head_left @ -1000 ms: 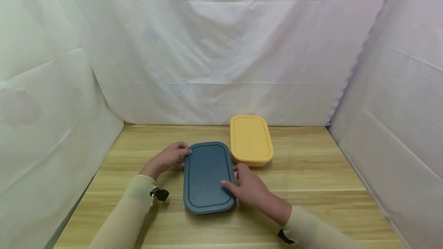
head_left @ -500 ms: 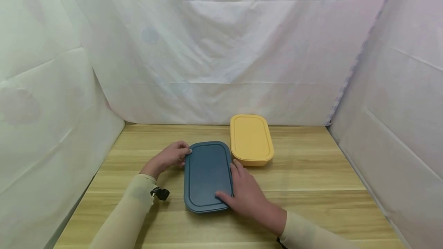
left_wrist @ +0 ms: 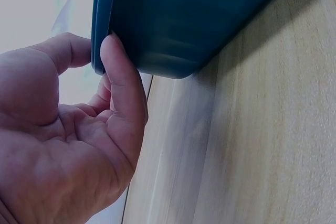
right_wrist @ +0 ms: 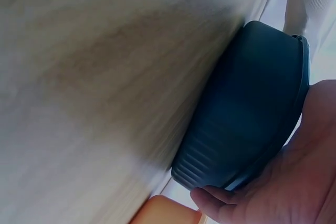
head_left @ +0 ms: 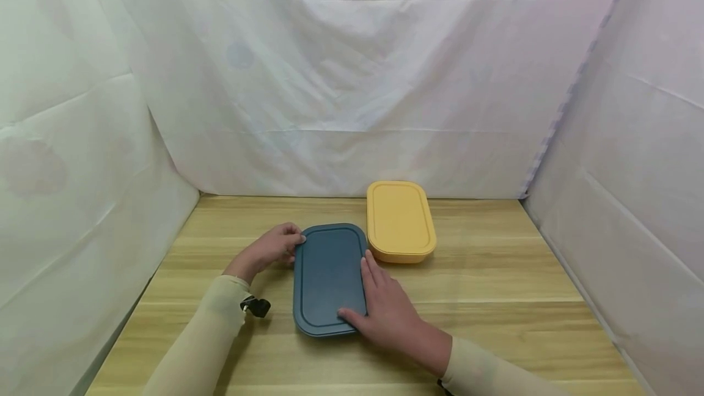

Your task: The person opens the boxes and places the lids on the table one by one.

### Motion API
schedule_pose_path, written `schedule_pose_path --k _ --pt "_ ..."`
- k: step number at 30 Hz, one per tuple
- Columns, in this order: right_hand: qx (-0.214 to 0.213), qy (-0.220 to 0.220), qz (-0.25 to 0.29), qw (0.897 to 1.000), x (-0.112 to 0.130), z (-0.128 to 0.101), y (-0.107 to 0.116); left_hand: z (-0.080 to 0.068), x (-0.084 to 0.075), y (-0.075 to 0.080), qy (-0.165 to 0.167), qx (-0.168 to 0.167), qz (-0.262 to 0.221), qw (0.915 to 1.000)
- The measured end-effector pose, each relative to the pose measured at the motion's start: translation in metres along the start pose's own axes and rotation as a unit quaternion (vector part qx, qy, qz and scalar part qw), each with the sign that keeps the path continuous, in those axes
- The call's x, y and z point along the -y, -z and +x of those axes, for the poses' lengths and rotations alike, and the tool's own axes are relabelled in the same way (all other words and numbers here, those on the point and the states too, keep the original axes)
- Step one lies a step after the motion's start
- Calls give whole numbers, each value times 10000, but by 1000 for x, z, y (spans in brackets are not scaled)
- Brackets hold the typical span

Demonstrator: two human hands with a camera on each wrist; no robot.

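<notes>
From the head view, a dark blue rectangular plastic lunch box with its lid on (head_left: 329, 278) lies near the middle of the wooden table (head_left: 495, 286), with a yellow rectangular lidded plastic box (head_left: 399, 221) just beside its far right corner. The left hand (head_left: 271, 250) pinches the blue lid's far left corner; the right hand (head_left: 388, 310) lies flat along the right rim, fingers straight, thumb on the lid. The step looks like seating or prying the lid; the next move needs a firm purchase on the rim. The left wrist view shows thumb and forefinger (left_wrist: 122, 80) clamped on the lid's lip. The right wrist view shows the palm (right_wrist: 294, 182) pressed against the box's ribbed side.
</notes>
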State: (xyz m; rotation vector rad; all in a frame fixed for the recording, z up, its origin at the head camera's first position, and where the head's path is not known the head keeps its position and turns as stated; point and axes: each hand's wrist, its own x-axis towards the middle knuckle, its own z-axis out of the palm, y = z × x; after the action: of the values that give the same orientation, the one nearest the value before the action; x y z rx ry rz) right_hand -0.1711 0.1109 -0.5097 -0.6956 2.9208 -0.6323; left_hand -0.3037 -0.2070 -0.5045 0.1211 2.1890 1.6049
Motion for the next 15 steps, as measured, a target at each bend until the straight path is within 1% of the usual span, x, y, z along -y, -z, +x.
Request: schedule_pose_path --k 6,15 --pt "115 1 38 9999 2 0 0 0 0 1 51 -21 26 10000" --pt "140 -68 171 9997 1 -1 -1 -1 -1 -2 56 -28 -168 9998"
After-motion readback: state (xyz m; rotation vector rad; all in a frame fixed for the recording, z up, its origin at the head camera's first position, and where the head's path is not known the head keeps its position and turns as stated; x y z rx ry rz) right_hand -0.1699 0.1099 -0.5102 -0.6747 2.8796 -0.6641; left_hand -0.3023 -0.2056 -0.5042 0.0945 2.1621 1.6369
